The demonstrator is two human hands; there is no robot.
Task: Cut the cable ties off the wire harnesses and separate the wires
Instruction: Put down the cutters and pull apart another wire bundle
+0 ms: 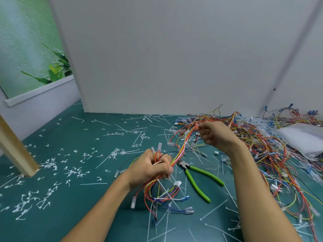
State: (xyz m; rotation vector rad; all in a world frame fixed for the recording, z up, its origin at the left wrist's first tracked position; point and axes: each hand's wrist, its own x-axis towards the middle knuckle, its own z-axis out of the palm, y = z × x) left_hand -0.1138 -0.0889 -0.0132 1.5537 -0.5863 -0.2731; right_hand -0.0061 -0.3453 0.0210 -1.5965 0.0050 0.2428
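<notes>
My left hand (153, 167) grips a wire harness (181, 151) of red, orange, yellow and white wires above the green table (83, 140). Loops and connectors of that bundle hang below the fist. My right hand (215, 135) pinches the far end of the same strand, held up and to the right, so the wires stretch between both hands. Green-handled cutters (197, 179) lie on the table under the wires, between my forearms, touched by neither hand. A white cable tie (167, 193) lies across the hanging loops.
A large tangle of loose wires (262, 151) covers the right side. A white plastic bag (304, 138) lies at the far right. Cut tie pieces (73, 172) litter the left and middle. A wooden post (15, 151) stands at left, a grey wall panel behind.
</notes>
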